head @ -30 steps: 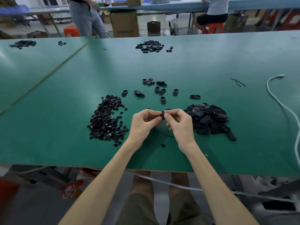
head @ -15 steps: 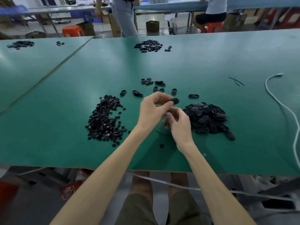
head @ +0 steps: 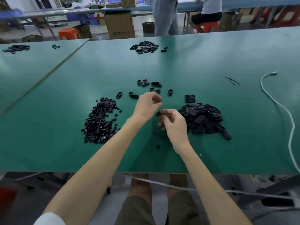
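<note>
Centre of frame: right hand (head: 174, 125) pinches small black piece (head: 159, 113) between thumb and forefinger, over green table (head: 211, 59). Left hand (head: 148, 105) just up-left of it, fingers loosely bent, thumb and forefinger slightly apart, nothing seen in them. Heap of small round parts (head: 100, 120) left of hands; heap of oval shells (head: 203, 118) just right. Loose ovals (head: 149, 83) scattered above. White cable (head: 276, 103) along right edge. Top of frame: cardboard box (head: 120, 25) on floor, contents hidden; orange stool (head: 69, 34).
</note>
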The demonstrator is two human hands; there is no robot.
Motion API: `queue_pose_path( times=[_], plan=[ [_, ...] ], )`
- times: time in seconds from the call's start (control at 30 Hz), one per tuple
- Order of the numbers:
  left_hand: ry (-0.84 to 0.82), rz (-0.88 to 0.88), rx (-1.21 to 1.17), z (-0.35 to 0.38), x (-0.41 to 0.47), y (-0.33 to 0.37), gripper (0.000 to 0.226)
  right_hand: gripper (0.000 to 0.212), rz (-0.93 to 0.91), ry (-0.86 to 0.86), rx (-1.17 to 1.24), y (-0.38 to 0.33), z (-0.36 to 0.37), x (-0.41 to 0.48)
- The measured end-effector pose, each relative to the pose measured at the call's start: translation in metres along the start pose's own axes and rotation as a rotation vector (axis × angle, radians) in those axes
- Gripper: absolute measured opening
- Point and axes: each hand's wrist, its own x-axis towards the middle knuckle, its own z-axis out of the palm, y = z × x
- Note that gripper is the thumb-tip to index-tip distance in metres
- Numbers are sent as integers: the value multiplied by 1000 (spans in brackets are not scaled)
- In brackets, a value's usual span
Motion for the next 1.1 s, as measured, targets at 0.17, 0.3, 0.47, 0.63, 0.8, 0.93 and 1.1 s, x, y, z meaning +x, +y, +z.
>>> queue_pose_path(
  times=[0.17,0.3,0.47,0.63,0.8,0.93,1.1],
  plan=[
    [-123,27,254,10,-10,-12,20,17,-7,39,10,2,-1,0],
    [-98,89,274,14,-20,-14,13,16,-7,55,17,0,-2,0],
    [24,176,178,6,-43,-26,8,7,4,88,68,-2,-1,0],
    [105,330,142,-8,-64,-36,4,14,-27,-13,-79,0,1,-1],
    [-31,357,186,-29,-64,-46,17,5,-17,-54,-46,-1,-2,-2],
    [62,191,256,-57,-50,-65,19,11,4,-27,24,-2,-3,-1],
    [111,-94,358,-92,-31,-94,11,15,2,-42,12,-3,-2,-1]
  ],
)
